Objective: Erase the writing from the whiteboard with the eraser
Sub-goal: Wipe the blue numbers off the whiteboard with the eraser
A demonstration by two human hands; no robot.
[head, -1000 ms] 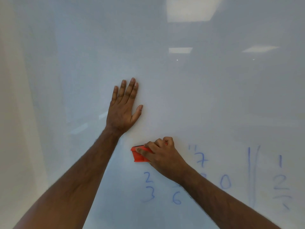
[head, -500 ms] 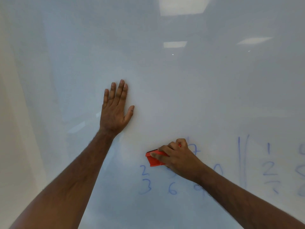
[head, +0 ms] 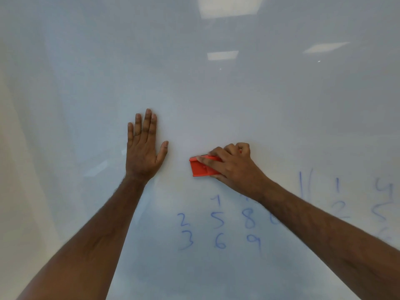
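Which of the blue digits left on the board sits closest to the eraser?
The 1 topping the middle column, just below the red eraser that the right hand grips; the 2, 5 and 8 all sit lower.

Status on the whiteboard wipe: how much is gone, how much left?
Done: the whiteboard above both hands shows no writing. In hand: the right hand grips the red eraser against the board; the left hand rests flat beside it. Left: blue digits below the eraser, plus vertical strokes and more digits at right.

Red eraser [head: 201,167] against whiteboard [head: 238,105], above blue digits [head: 217,220]
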